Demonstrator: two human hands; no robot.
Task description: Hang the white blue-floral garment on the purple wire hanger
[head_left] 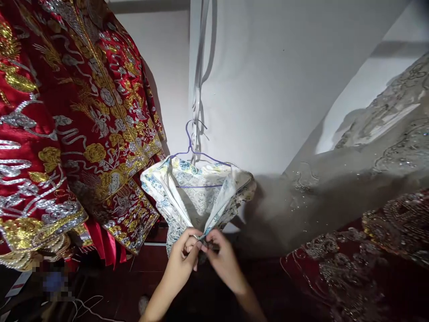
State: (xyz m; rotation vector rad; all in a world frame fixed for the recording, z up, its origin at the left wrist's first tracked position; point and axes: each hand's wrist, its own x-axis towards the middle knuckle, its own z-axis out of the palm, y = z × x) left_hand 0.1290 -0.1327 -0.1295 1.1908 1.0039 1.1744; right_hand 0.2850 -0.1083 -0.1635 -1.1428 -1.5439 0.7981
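A white garment with a blue, green and yellow print (177, 214) hangs on a thin purple hanger (209, 157). Its front falls open in a V at the top, and the two front edges meet where both hands are. My left hand (186, 248) pinches the left front edge between thumb and fingers. Close against it, my right hand (216, 246) pinches the right front edge. What fastening, if any, lies between the fingertips is too small to make out. The hanger's hook is caught on a pale hanging strap (198, 85).
Red garments with gold and silver embroidery (100, 103) hang at the left. On the right are a pale beaded gown (321, 192) and a dark red embroidered one (348, 259). A white wall (248, 80) stands behind. White cables (87, 306) lie on the dark floor at lower left.
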